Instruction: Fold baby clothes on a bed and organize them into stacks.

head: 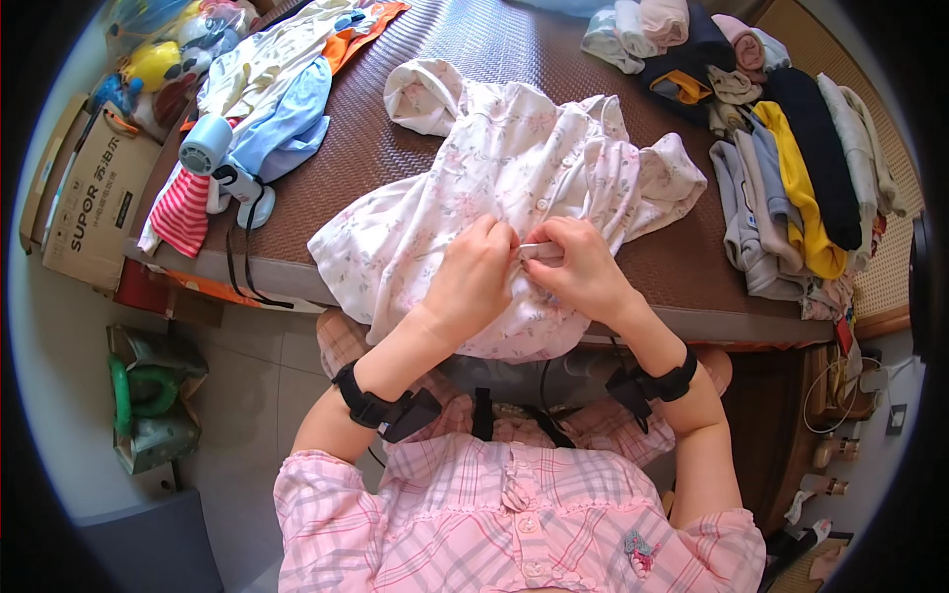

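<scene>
A white floral short-sleeved garment (474, 178) with a buttoned front lies spread over the brown woven mat, its lower part hanging over the near edge toward my lap. Both hands meet at its front placket, just below a visible button (542, 204). My left hand (480, 259) pinches the fabric from the left with its fingers curled in. From the right, my right hand (574, 259) grips a folded edge of the placket between thumb and fingers. Whether a button sits between the fingertips is hidden.
Folded clothes (793, 178) stand in a row at the right, with rolled garments (652, 30) behind them. Loose clothes (274, 96) and a light-blue handheld fan (207, 144) with a black strap occupy the left. The brown mat (371, 141) covers the bed. A cardboard box (93, 200) stands beyond its left edge.
</scene>
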Action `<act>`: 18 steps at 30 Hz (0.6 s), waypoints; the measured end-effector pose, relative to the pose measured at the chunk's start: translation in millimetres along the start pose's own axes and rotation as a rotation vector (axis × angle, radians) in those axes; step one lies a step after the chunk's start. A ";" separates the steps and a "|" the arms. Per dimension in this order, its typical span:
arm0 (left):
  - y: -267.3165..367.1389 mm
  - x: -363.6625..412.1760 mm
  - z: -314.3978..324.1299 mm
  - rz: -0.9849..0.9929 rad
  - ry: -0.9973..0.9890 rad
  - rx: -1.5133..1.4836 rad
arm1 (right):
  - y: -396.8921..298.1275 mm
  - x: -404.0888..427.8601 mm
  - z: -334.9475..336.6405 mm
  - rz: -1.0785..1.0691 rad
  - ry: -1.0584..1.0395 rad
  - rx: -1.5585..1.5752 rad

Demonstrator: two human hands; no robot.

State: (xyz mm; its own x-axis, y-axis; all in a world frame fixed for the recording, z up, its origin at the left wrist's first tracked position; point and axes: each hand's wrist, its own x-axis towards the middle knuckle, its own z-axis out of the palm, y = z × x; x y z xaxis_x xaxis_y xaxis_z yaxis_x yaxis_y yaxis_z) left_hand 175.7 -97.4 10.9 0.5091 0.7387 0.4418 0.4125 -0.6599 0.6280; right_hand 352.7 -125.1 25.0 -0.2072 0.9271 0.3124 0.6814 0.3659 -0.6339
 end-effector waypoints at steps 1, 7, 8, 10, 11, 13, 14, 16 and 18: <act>-0.3 0.2 0.4 -0.001 -0.001 -0.001 | 1.3 0.0 -0.1 -0.008 -0.003 0.017; -3.0 0.6 1.4 0.013 -0.005 -0.012 | 4.7 -0.3 -2.8 0.066 -0.039 0.163; -2.9 0.3 1.2 0.011 -0.007 -0.016 | 4.2 -0.1 -3.2 0.067 -0.040 0.164; -2.4 0.6 0.5 0.010 -0.011 -0.019 | 3.6 0.1 -4.2 0.109 -0.053 0.196; -1.9 0.7 -0.3 0.004 -0.017 -0.038 | 4.6 0.0 -3.9 0.110 -0.052 0.197; -1.8 0.7 -0.7 -0.001 -0.023 -0.056 | 7.0 -0.5 -3.4 0.116 -0.051 0.211; -2.0 0.7 -0.6 0.003 -0.023 -0.065 | 7.4 -0.4 -3.9 0.116 -0.050 0.212; -1.9 0.7 -0.8 0.007 -0.024 -0.072 | 8.1 0.3 -5.3 0.082 -0.048 0.217; -1.3 0.7 -1.1 0.003 -0.035 -0.078 | 11.8 0.5 -4.0 0.067 -0.043 0.252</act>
State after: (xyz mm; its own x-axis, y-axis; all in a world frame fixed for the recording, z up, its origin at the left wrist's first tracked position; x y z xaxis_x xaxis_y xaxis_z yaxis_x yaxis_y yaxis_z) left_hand 174.7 -95.9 11.2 0.5366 0.7307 0.4221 0.3517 -0.6483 0.6753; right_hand 363.4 -120.7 20.5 -0.2011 0.9506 0.2366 0.4998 0.3073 -0.8098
